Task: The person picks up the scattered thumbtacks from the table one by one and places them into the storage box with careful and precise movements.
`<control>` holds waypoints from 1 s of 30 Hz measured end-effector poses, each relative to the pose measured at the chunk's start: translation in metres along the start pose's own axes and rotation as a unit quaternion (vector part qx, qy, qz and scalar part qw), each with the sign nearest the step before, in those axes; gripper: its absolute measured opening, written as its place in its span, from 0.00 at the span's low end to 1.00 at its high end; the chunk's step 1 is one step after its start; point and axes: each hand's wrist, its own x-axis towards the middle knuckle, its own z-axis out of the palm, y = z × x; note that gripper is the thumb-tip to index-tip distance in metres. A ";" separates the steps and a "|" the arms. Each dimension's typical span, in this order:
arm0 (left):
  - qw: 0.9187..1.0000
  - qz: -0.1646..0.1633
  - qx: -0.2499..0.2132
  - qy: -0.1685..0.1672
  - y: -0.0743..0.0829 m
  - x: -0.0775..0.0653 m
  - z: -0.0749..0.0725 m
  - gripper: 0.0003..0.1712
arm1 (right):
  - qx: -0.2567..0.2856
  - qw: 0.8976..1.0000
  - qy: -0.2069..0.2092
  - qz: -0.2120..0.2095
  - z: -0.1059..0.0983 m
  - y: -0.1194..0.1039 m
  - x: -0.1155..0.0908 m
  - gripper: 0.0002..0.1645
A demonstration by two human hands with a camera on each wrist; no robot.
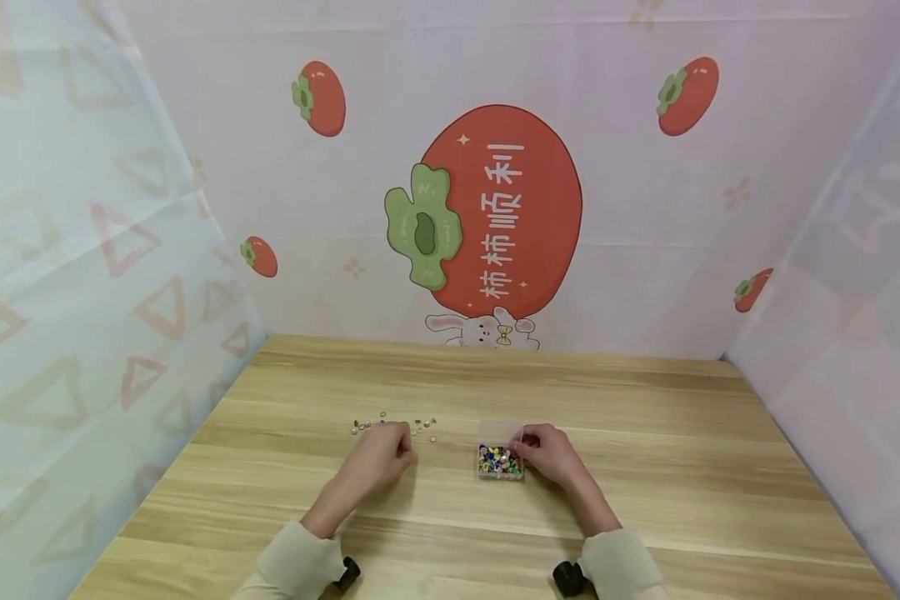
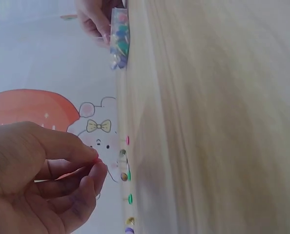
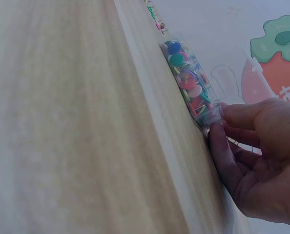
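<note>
A small clear plastic box (image 1: 500, 477) full of colourful thumbtacks (image 3: 186, 80) stands on the table, its transparent lid (image 1: 493, 431) raised at the back. My right hand (image 1: 551, 454) pinches the right end of this box between thumb and fingers. Left of the box, my left hand (image 1: 378, 452) hovers low beside a scatter of loose tacks. Between its thumb and index fingertip a bit of pinkish red shows, a thumbtack (image 2: 95, 155) mostly hidden by the fingers.
Loose thumbtacks lie on the wooden table (image 1: 645, 433) beyond the left hand, among them a green tack (image 2: 130, 199) and a pink tack (image 2: 127, 140). A printed cloth (image 1: 607, 275) rises at the table's back edge, with more cloth at both sides.
</note>
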 end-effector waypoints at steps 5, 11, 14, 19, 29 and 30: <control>1.000 0.004 -0.014 -0.006 0.005 0.005 0.004 0.10 | 0.003 1.000 -0.002 0.004 0.001 0.000 0.001 0.04; 0.999 0.012 -0.029 -0.006 0.013 0.009 0.010 0.09 | 0.002 1.000 -0.007 0.000 0.001 0.001 0.002 0.05; 0.999 0.017 -0.035 -0.007 0.018 0.012 0.011 0.08 | 0.002 1.000 -0.002 0.002 0.000 0.000 0.001 0.05; 0.999 0.024 -0.041 -0.013 0.026 0.014 0.013 0.09 | 0.000 1.000 0.000 0.003 -0.001 -0.002 0.000 0.05; 0.997 0.048 -0.060 -0.015 0.048 0.023 0.022 0.07 | -0.002 1.000 -0.005 0.003 -0.001 -0.001 0.000 0.05; 0.997 0.054 -0.060 -0.016 0.050 0.024 0.023 0.07 | -0.002 1.000 -0.005 0.002 -0.001 -0.001 0.000 0.05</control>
